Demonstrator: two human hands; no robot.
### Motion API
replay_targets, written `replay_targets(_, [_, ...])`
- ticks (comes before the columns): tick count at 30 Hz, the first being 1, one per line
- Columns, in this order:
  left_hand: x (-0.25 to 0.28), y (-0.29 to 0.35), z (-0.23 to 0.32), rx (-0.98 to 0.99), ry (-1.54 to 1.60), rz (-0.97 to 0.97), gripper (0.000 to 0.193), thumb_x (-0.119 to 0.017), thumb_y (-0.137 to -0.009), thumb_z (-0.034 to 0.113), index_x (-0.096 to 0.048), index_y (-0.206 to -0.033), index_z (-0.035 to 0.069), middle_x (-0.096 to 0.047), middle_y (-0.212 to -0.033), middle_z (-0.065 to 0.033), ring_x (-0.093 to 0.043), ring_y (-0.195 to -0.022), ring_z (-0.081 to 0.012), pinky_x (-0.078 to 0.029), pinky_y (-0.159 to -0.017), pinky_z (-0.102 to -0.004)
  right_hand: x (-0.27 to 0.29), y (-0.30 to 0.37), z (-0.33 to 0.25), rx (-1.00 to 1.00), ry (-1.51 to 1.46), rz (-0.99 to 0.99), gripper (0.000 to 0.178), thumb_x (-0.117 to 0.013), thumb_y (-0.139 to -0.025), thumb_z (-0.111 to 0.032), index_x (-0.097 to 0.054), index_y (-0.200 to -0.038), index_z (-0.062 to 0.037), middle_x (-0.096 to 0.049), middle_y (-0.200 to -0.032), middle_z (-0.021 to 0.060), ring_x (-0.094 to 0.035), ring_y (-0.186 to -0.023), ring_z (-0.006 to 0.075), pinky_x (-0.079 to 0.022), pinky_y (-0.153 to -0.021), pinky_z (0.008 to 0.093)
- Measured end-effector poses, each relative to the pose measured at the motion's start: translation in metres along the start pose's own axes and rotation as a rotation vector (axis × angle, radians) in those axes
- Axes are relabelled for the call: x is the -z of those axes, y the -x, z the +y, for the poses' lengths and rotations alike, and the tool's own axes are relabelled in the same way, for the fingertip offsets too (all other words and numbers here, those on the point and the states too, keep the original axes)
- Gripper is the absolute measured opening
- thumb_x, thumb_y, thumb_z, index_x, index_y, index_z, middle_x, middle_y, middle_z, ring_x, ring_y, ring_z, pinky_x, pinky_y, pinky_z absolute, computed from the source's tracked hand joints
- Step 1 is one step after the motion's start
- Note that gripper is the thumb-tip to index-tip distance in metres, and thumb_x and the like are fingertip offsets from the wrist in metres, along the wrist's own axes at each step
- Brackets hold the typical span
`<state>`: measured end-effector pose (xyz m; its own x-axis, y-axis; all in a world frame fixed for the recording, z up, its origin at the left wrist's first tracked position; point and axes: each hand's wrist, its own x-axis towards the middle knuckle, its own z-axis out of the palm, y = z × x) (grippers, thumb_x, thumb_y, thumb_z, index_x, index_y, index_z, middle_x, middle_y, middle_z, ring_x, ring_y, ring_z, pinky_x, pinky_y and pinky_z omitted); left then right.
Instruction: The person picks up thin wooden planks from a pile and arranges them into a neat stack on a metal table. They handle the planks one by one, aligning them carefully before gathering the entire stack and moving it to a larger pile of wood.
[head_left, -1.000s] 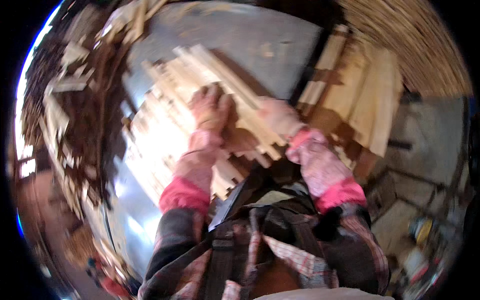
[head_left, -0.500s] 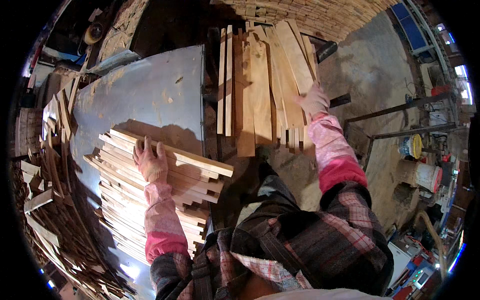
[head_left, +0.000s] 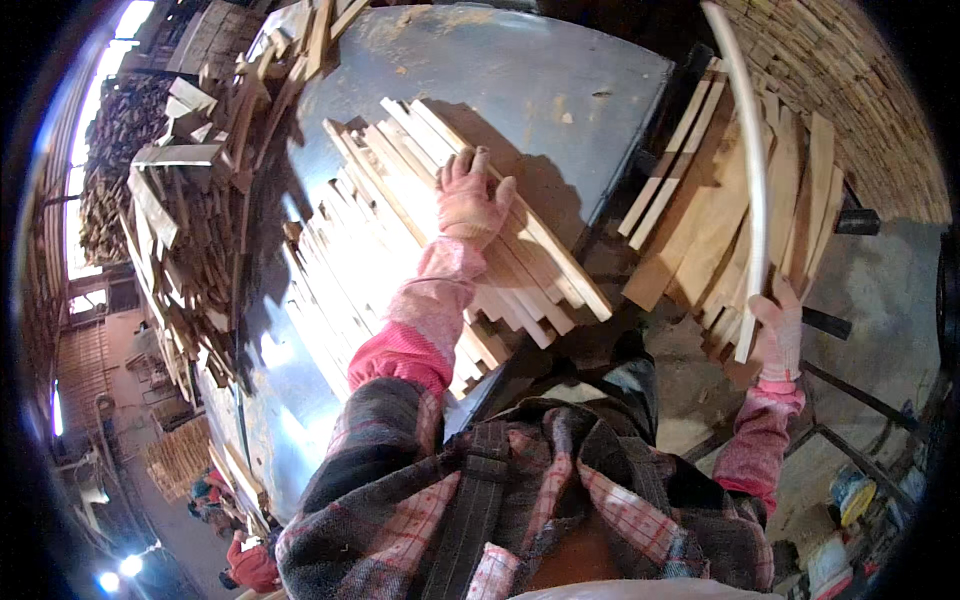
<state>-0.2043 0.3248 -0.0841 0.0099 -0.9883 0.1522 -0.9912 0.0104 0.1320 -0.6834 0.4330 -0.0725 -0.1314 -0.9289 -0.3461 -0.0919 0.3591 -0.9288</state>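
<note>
My right hand (head_left: 780,335), in a pale glove, is closed on the near end of a long wooden strip (head_left: 747,170). The strip is raised at an angle over a group of flat wooden boards (head_left: 705,240) at the right. My left hand (head_left: 472,200), gloved too, lies on a row of narrow wooden strips (head_left: 385,225), its fingers partly spread and the thumb apart. That row rests side by side on a grey metal table (head_left: 540,75), the strips' near ends uneven. Bright light washes out the row's left part.
Rough offcuts (head_left: 190,190) are heaped along the table's left side. A large stack of wood (head_left: 850,90) stands at the far right. Dark metal bars (head_left: 865,400) and a yellow-and-white bucket (head_left: 852,495) are at the lower right. Another person in red (head_left: 252,562) is at the lower left.
My right hand has lifted a wooden strip off the boards and grips its near end. My left hand stays on the row of strips. The view has turned toward the left.
</note>
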Motion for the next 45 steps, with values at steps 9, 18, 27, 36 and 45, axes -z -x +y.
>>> replay_targets(9, [-0.005,0.007,-0.004,0.052,0.112,0.045,0.065,-0.066,-0.097,0.039,-0.050,-0.148,0.004,-0.051,-0.151,-0.0194,-0.044,-0.143,-0.0412,-0.026,-0.125,-0.0541,-0.173,-0.056,-0.011,-0.204,-0.103,-0.683,0.065,-0.076,-0.086,-0.026,-0.061,-0.137,0.0104,-0.070,-0.120,0.0182,-0.069,-0.104,0.0211,-0.055,-0.091,0.0293])
replay_targets(18, [0.005,-0.006,0.014,-0.106,0.169,0.068,0.035,-0.063,-0.092,0.035,-0.070,-0.116,0.010,-0.063,-0.120,-0.0166,-0.057,-0.117,-0.0417,-0.043,-0.106,-0.0542,-0.206,-0.072,0.007,0.122,0.561,-0.843,0.051,-0.069,-0.087,-0.050,-0.074,-0.096,0.0005,-0.073,-0.096,0.0258,-0.072,-0.089,0.0386,-0.053,-0.080,0.0495])
replay_targets(27, [-0.006,0.001,-0.003,-0.044,0.042,0.008,0.053,-0.064,-0.099,0.038,-0.059,-0.147,0.014,-0.056,-0.145,-0.0162,-0.047,-0.139,-0.0410,-0.035,-0.119,-0.0526,-0.091,-0.121,0.003,-0.567,0.754,0.293,0.087,-0.077,-0.090,-0.041,-0.041,-0.154,0.0051,-0.061,-0.143,0.0263,-0.063,-0.130,0.0369,-0.054,-0.105,0.0441])
replay_targets(36, [0.010,0.008,0.000,-0.020,0.038,-0.054,0.063,-0.057,-0.100,0.045,-0.055,-0.149,0.007,-0.051,-0.145,-0.0231,-0.045,-0.138,-0.0472,-0.028,-0.121,-0.0604,-0.110,-0.140,0.091,-0.487,0.699,0.521,0.070,-0.079,-0.087,-0.031,-0.054,-0.147,-0.0051,-0.064,-0.139,0.0243,-0.059,-0.135,0.0376,-0.053,-0.108,0.0436])
replay_targets(45, [0.000,-0.002,0.008,-0.058,0.129,0.064,0.054,-0.064,-0.097,0.040,-0.061,-0.142,0.011,-0.061,-0.123,-0.0187,-0.054,-0.119,-0.0398,-0.043,-0.106,-0.0528,-0.053,-0.077,0.063,0.087,0.593,0.412,0.044,-0.074,-0.095,-0.033,-0.069,-0.122,0.0010,-0.073,-0.108,0.0220,-0.069,-0.100,0.0396,-0.053,-0.092,0.0493])
